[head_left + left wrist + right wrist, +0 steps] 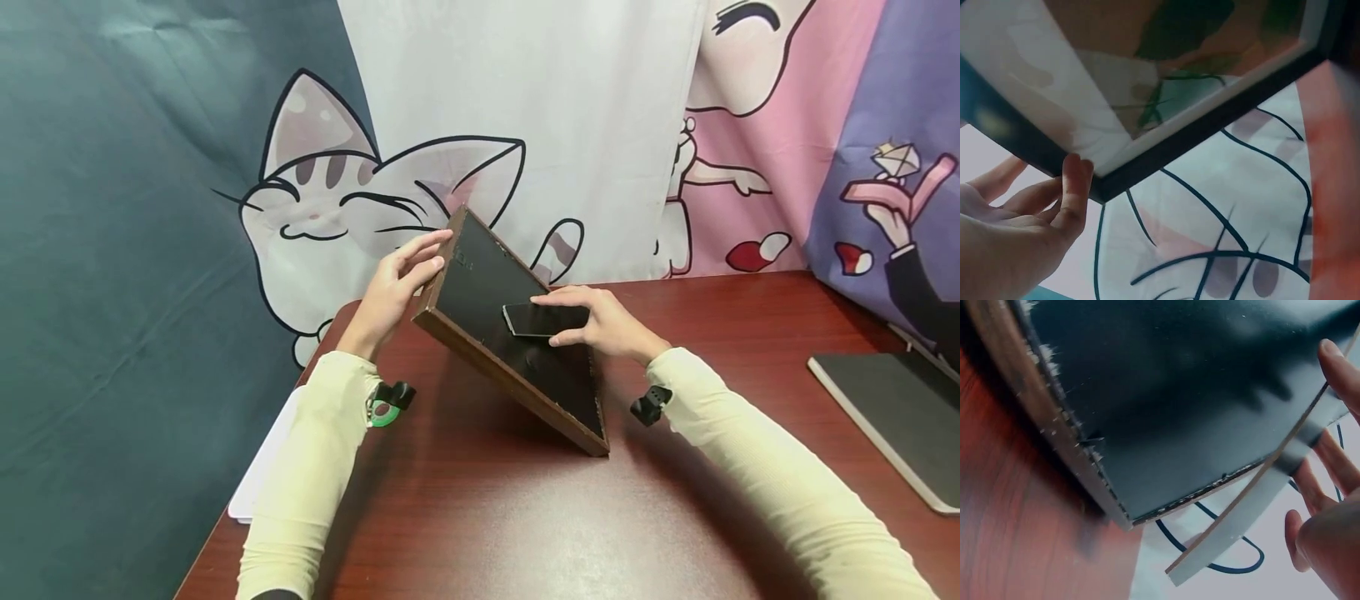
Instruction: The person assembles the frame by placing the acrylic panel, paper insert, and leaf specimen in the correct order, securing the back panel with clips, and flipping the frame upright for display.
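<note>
A brown-edged picture frame (480,292) stands tilted on the table, resting on its lower edge, with its black backing towards me. My left hand (386,292) grips its raised upper-left edge. In the left wrist view, that hand's fingers (1075,194) lie at a corner of the frame's dark border (1147,165), and leaf shapes show behind its glossy front. My right hand (607,325) pinches the frame's flat black stand leg (525,321) between thumb and fingers. Seen from the right wrist, the leg (1241,515) stands out from the backing (1166,425).
The reddish-brown table (600,525) carries a dark flat book-like object (892,417) at the right. A white flat object (266,458) lies at its left edge, partly behind my left sleeve. Behind the table hangs a cartoon-printed curtain (600,108).
</note>
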`<control>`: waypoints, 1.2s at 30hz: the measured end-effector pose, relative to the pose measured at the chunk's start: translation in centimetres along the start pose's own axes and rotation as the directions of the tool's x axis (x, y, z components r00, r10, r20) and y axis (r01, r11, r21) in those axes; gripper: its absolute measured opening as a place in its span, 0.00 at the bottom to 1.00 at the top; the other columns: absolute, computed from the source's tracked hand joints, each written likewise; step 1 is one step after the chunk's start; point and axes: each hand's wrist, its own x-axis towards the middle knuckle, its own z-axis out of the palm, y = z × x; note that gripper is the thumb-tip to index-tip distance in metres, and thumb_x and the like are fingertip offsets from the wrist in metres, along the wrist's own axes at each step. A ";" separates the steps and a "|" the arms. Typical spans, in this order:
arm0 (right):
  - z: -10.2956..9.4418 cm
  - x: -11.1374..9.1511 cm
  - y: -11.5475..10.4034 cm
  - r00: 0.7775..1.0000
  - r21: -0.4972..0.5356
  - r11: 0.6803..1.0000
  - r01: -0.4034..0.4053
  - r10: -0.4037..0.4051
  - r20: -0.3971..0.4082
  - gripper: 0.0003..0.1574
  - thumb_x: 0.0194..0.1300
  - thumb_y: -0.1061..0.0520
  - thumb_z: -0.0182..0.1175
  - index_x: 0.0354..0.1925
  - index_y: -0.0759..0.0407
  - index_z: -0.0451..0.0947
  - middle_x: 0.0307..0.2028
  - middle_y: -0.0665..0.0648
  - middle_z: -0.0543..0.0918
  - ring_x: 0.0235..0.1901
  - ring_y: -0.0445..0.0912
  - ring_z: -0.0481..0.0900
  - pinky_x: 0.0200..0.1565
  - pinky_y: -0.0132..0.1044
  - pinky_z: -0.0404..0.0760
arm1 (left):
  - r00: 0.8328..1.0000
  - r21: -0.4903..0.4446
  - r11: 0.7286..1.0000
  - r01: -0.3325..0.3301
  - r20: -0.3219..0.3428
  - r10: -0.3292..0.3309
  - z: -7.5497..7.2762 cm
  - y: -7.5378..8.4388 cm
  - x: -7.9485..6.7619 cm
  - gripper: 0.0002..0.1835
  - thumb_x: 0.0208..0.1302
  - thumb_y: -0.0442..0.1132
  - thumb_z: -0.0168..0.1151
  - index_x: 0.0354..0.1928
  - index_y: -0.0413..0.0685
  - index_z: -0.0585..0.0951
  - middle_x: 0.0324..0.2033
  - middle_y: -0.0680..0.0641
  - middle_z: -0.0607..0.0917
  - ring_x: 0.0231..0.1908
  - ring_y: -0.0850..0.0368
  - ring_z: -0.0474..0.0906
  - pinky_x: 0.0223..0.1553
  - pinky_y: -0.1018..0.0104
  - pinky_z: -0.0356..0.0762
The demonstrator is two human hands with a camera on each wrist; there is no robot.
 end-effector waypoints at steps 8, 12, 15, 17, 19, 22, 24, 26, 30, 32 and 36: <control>1.0 0.3 0.0 0.972 0.059 0.998 -0.020 0.033 -0.231 0.39 0.48 0.58 0.80 0.61 0.48 0.82 0.55 0.59 0.85 0.59 0.52 0.78 0.63 0.48 0.71 | 0.987 -0.080 0.986 -0.147 0.055 0.151 1.8 2.7 1.1 0.25 0.75 0.43 0.49 0.70 0.48 0.73 0.69 0.48 0.74 0.66 0.61 0.72 0.67 0.66 0.67; 1.3 0.5 -0.1 0.946 0.044 0.998 -0.033 0.045 -0.321 0.40 0.47 0.58 0.80 0.60 0.50 0.82 0.55 0.60 0.85 0.58 0.53 0.78 0.63 0.48 0.72 | 0.977 0.032 0.977 -0.210 0.046 0.208 2.8 3.8 0.9 0.25 0.73 0.44 0.54 0.70 0.52 0.74 0.69 0.51 0.76 0.68 0.65 0.70 0.70 0.65 0.65; 1.5 0.5 -0.1 0.930 0.043 0.998 -0.051 0.063 -0.361 0.40 0.47 0.58 0.81 0.61 0.49 0.82 0.54 0.61 0.85 0.57 0.54 0.78 0.61 0.48 0.72 | 0.968 0.125 0.960 -0.251 0.020 0.251 3.9 4.1 0.6 0.26 0.70 0.43 0.60 0.69 0.56 0.74 0.59 0.48 0.84 0.55 0.65 0.80 0.62 0.66 0.72; 1.7 0.5 -0.1 0.921 0.040 0.997 -0.061 0.072 -0.382 0.41 0.46 0.59 0.81 0.61 0.49 0.82 0.53 0.61 0.85 0.56 0.54 0.78 0.61 0.48 0.72 | 0.954 0.203 0.935 -0.292 -0.010 0.300 4.7 4.0 0.6 0.27 0.68 0.42 0.63 0.68 0.56 0.73 0.56 0.48 0.85 0.52 0.65 0.81 0.58 0.66 0.74; 1.8 0.4 -0.1 0.912 0.037 0.997 -0.074 0.083 -0.401 0.41 0.46 0.59 0.81 0.61 0.49 0.82 0.53 0.61 0.85 0.56 0.54 0.78 0.60 0.48 0.72 | 0.930 0.295 0.894 -0.337 -0.041 0.365 5.4 3.8 0.5 0.27 0.67 0.42 0.63 0.68 0.55 0.72 0.52 0.46 0.86 0.42 0.61 0.81 0.51 0.64 0.76; 2.1 0.3 -0.2 0.896 0.024 0.996 -0.088 0.089 -0.434 0.41 0.45 0.59 0.82 0.60 0.49 0.82 0.53 0.61 0.85 0.56 0.55 0.78 0.60 0.48 0.72 | 0.870 0.453 0.791 -0.413 -0.062 0.489 6.3 3.2 0.4 0.27 0.68 0.38 0.61 0.68 0.51 0.70 0.59 0.46 0.82 0.50 0.56 0.82 0.54 0.60 0.77; 2.3 0.3 -0.3 0.886 0.012 0.995 -0.097 0.092 -0.455 0.41 0.44 0.58 0.82 0.60 0.49 0.83 0.53 0.60 0.86 0.55 0.55 0.78 0.59 0.48 0.72 | 0.825 0.529 0.720 -0.449 -0.064 0.562 6.8 2.7 0.4 0.27 0.67 0.35 0.59 0.68 0.48 0.70 0.59 0.44 0.82 0.50 0.51 0.82 0.53 0.56 0.78; 2.5 0.3 -0.5 0.877 0.004 0.995 -0.097 0.087 -0.473 0.41 0.44 0.57 0.82 0.59 0.49 0.83 0.52 0.60 0.86 0.54 0.55 0.78 0.59 0.47 0.72 | 0.786 0.582 0.663 -0.471 -0.065 0.615 7.1 2.2 0.4 0.28 0.67 0.32 0.58 0.68 0.46 0.69 0.62 0.43 0.80 0.56 0.46 0.80 0.56 0.54 0.78; 3.0 0.3 -0.7 0.868 -0.015 0.995 -0.095 0.075 -0.490 0.40 0.44 0.56 0.82 0.59 0.48 0.83 0.52 0.59 0.86 0.54 0.55 0.78 0.57 0.47 0.73 | 0.748 0.667 0.587 -0.460 -0.066 0.661 7.4 1.1 0.1 0.28 0.66 0.29 0.56 0.68 0.49 0.70 0.55 0.38 0.81 0.50 0.40 0.81 0.49 0.50 0.80; 3.2 0.2 -0.7 0.866 -0.017 0.995 -0.094 0.074 -0.495 0.40 0.44 0.56 0.82 0.59 0.48 0.83 0.52 0.59 0.87 0.53 0.55 0.78 0.56 0.47 0.73 | 0.753 0.713 0.554 -0.429 -0.056 0.656 7.5 0.6 -0.1 0.27 0.67 0.30 0.56 0.67 0.52 0.72 0.50 0.36 0.81 0.43 0.39 0.81 0.44 0.48 0.79; 3.2 0.1 -0.8 0.865 -0.028 0.994 -0.107 0.079 -0.496 0.41 0.44 0.55 0.82 0.59 0.46 0.83 0.52 0.58 0.87 0.52 0.55 0.78 0.55 0.49 0.70 | 0.787 0.772 0.517 -0.369 -0.036 0.616 7.6 -0.3 -0.8 0.26 0.67 0.33 0.55 0.67 0.55 0.72 0.47 0.35 0.80 0.37 0.38 0.80 0.40 0.46 0.77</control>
